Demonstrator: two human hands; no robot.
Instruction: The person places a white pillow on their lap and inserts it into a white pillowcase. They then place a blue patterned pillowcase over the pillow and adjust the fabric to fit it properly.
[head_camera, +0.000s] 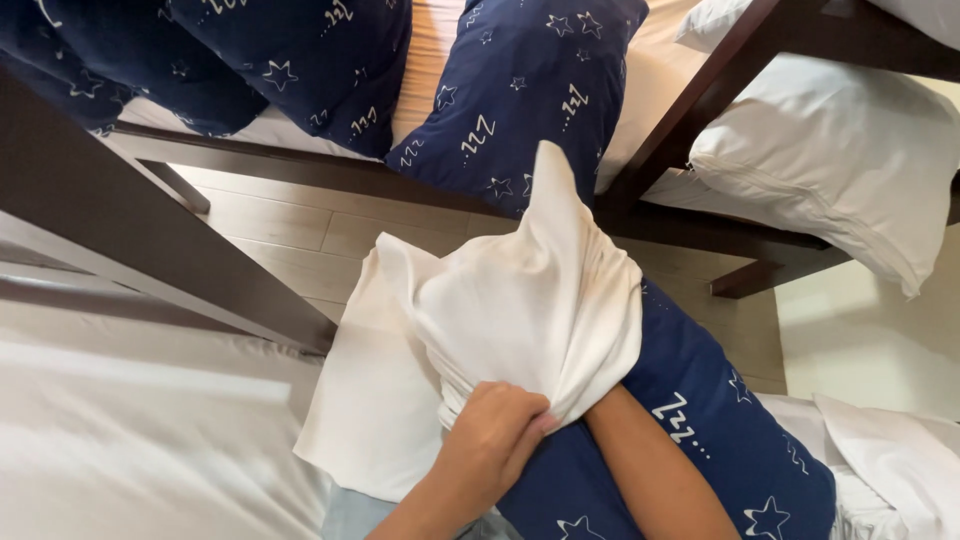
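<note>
My left hand (492, 435) is closed on the bunched open edge of a white pillowcase (520, 310), which stands up in a peak over the bed. My right forearm (655, 475) runs into that opening, and the hand itself is hidden inside the cloth. Under and to the right of the case lies a navy pillow with white stars (720, 420), partly covered by it. A flat part of the white case spreads left over the mattress.
A dark wooden bed frame (150, 240) crosses the left side. A second bed behind holds navy star pillows (520, 90) and a white pillow (840, 170). Pale wood floor (300, 225) shows between the beds. A white sheet (130, 430) covers the near mattress.
</note>
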